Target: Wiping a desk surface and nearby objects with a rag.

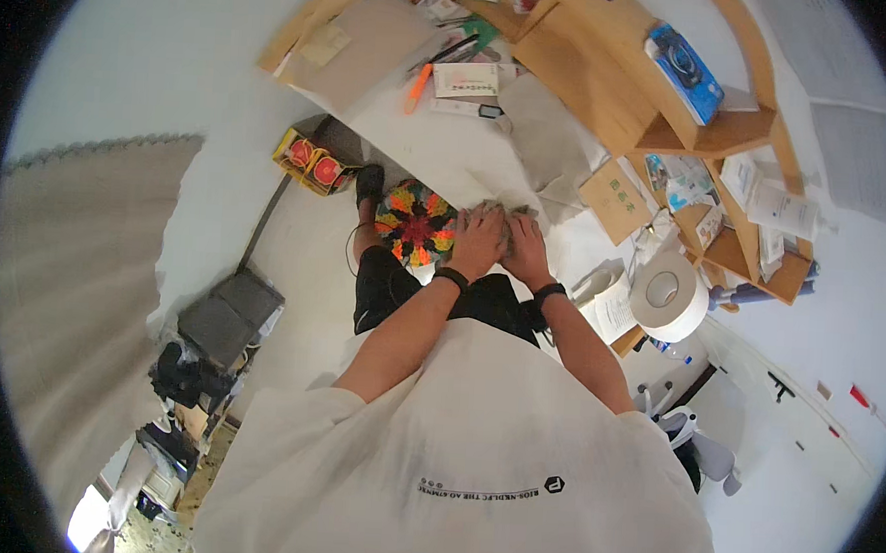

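At the near edge of the white-covered desk (489,164), my two hands are side by side on a bunched grey-brown cloth (519,210). My left hand (478,242) has its fingers bent over the cloth's left part. Close beside it, my right hand (527,251) grips the right part, its fingertips partly lost in the folds. Most of the cloth is hidden under the hands. Just left of my left hand, below the desk edge, is a round, multicoloured crocheted cover (416,223).
An orange marker (419,88) and a small white box (466,80) lie farther back on the desk. To the right are a brown booklet (615,200), a large white paper roll (668,296) and a wooden shelf (706,140). A yellow-red box (314,163) stands on the floor.
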Tool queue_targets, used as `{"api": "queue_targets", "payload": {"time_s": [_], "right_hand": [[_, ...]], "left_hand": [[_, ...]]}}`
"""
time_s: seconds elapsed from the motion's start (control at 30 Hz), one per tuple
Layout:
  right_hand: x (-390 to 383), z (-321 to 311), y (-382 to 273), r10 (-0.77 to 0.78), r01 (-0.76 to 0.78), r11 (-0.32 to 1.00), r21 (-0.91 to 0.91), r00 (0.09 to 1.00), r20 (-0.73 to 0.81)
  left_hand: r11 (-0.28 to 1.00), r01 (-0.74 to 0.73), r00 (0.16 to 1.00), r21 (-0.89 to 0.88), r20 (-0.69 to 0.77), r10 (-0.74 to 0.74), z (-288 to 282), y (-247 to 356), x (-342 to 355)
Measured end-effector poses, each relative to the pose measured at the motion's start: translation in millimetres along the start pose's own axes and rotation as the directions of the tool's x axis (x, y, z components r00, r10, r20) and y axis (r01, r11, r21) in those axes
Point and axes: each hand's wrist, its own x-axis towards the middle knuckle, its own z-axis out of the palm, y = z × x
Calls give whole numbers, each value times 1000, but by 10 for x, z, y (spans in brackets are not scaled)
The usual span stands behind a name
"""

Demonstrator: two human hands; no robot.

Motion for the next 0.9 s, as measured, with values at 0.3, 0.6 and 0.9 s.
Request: {"api": "queue_targets", "payload": {"time_s": [0.3, 0.6, 0.9], "right_hand": [[1462, 278, -711, -98, 100, 995, -9, 984, 150], [1423, 448, -664, -33, 32, 994, 101, 999, 6], [239, 1, -379, 120, -142, 980, 138, 981, 153]], "left_hand": [[967, 248, 952, -58, -171, -255, -623, -1239, 278], [854, 435, 795, -285, -325, -513, -569, -1018, 476], [950, 239, 947, -201, -166, -273, -188, -205, 134]]}}
